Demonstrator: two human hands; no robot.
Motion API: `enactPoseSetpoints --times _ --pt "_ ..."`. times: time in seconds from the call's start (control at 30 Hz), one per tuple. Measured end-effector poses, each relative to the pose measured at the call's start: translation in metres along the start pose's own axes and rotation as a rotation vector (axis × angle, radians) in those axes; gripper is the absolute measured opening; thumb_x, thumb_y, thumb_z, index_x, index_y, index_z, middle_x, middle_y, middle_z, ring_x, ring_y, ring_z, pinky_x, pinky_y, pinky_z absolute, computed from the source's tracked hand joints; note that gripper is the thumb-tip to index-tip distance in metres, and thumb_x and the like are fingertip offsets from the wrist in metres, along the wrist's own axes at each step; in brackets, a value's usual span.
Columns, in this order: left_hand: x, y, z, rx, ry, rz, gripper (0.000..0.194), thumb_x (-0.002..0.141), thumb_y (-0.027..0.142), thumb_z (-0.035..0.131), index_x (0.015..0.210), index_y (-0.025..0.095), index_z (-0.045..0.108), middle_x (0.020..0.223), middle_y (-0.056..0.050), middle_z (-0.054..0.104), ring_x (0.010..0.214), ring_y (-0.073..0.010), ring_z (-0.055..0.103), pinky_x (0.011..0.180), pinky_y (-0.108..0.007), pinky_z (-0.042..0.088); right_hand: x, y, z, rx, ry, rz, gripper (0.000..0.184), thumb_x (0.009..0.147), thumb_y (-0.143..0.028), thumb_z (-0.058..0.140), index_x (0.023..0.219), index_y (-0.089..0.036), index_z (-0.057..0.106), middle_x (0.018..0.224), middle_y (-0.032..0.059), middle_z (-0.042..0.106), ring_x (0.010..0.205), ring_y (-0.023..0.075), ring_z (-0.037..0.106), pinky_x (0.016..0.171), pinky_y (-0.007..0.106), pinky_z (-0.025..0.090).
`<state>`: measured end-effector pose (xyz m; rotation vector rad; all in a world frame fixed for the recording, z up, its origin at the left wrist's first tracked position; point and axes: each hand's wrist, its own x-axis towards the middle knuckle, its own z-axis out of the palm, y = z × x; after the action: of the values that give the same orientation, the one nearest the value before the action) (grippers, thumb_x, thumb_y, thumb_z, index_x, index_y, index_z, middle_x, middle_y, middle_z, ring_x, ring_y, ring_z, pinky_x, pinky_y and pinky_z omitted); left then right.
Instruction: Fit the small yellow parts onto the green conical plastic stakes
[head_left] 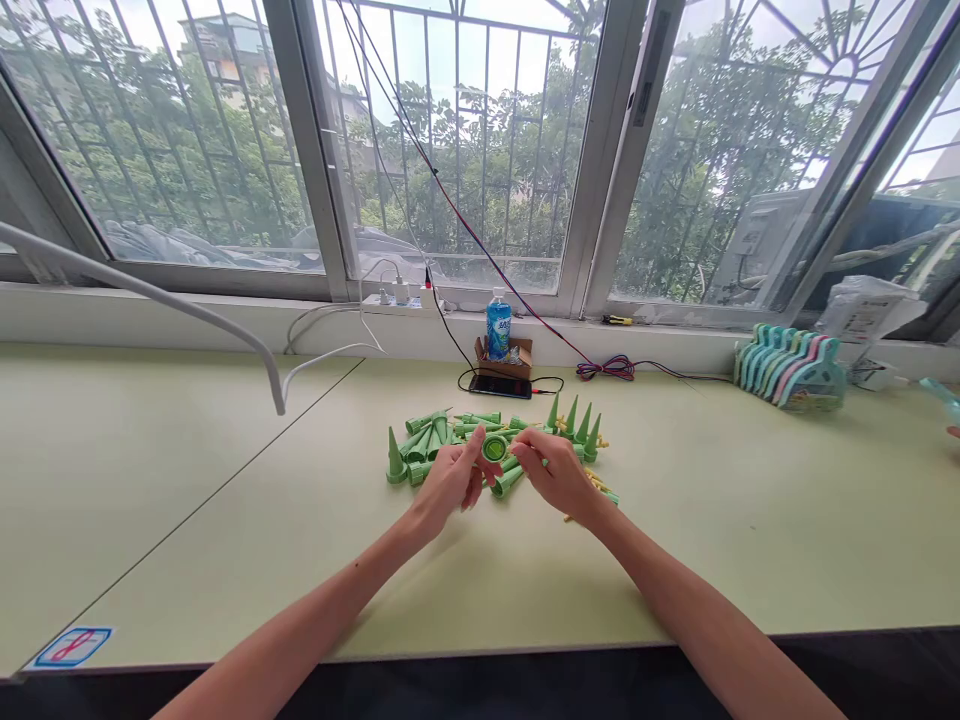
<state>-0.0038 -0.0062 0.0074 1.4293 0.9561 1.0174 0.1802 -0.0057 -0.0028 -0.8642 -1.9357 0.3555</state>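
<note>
My left hand (452, 474) is closed around a green plastic cone spike (494, 449), its round open end turned up toward me. Just right of that opening, my right hand (553, 468) has thumb and forefinger pinched together; whatever may be between them is too small to make out. Behind and around both hands lies a pile of similar green spikes (429, 438). Several stand point up at the pile's right, and a single spike (395, 458) stands at its left. Small yellow stick-like pieces (598, 482) lie beside my right wrist, partly covered by it.
Beyond the pile, a phone (500, 386) on a cable lies before a small cardboard box (517, 362) with a blue bottle (498, 326). A coiled cable (606, 368) and a row of pastel plastic items (789, 368) are farther right. A white bar (225, 318) juts in at left.
</note>
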Motion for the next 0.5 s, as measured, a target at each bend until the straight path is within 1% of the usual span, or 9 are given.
enactPoseSetpoints --times 0.07,0.23,0.33,0.37,0.43,0.5 --pt "0.0003 -0.0004 0.0000 -0.012 -0.017 -0.004 0.065 0.083 0.071 0.049 0.062 0.011 0.065 0.050 -0.003 0.056 0.034 -0.0071 0.039 0.036 -0.022 0.028 0.0000 -0.0001 -0.0004 -0.003 -0.007 -0.006 0.032 0.101 -0.037 0.040 0.078 -0.019 0.053 0.062 -0.0021 0.048 0.057 0.0120 0.041 0.057 0.025 0.034" --pt "0.0013 -0.0028 -0.0009 -0.022 -0.074 0.014 0.059 0.085 0.068 0.049 0.063 0.015 0.059 0.038 0.002 0.046 0.033 -0.0080 0.036 0.036 -0.021 0.029 0.0004 0.0006 -0.0013 0.004 -0.009 0.014 0.031 0.101 -0.038 0.039 0.080 -0.020 0.052 0.062 -0.0026 0.046 0.055 0.0119 0.039 0.055 0.024 0.033" --pt "0.0011 -0.0039 -0.0028 -0.004 -0.080 0.058 0.053 0.086 0.065 0.051 0.062 0.017 0.050 0.038 0.003 0.046 0.034 -0.0079 0.036 0.037 -0.020 0.029 0.0007 0.0015 -0.0017 0.007 -0.013 0.010 0.032 0.101 -0.039 0.039 0.077 -0.021 0.048 0.062 -0.0030 0.044 0.055 0.0116 0.037 0.055 0.024 0.032" --pt "0.0007 -0.0039 -0.0034 0.017 -0.082 0.083 0.051 0.087 0.063 0.052 0.064 0.018 0.050 0.039 0.003 0.046 0.035 -0.0079 0.037 0.037 -0.020 0.029 0.0007 0.0020 -0.0018 0.009 -0.015 0.007 0.033 0.101 -0.039 0.038 0.074 -0.021 0.046 0.062 -0.0031 0.043 0.055 0.0116 0.036 0.055 0.024 0.032" --pt "-0.0009 -0.0032 -0.0042 0.080 -0.095 0.129 0.043 0.088 0.058 0.055 0.075 0.017 0.056 0.042 0.005 0.046 0.036 -0.0076 0.037 0.038 -0.020 0.030 0.0004 0.0034 -0.0020 0.011 -0.016 0.009 0.037 0.102 -0.038 0.037 0.069 -0.021 0.038 0.060 -0.0037 0.041 0.054 0.0114 0.035 0.055 0.025 0.031" --pt "-0.0027 -0.0027 -0.0037 0.138 -0.111 0.167 0.038 0.087 0.053 0.060 0.096 0.016 0.062 0.051 0.005 0.049 0.039 -0.0069 0.038 0.039 -0.020 0.032 -0.0001 0.0051 -0.0021 -0.005 -0.018 0.022 0.040 0.102 -0.038 0.035 0.066 -0.022 0.032 0.058 -0.0042 0.038 0.053 0.0114 0.032 0.054 0.026 0.029"
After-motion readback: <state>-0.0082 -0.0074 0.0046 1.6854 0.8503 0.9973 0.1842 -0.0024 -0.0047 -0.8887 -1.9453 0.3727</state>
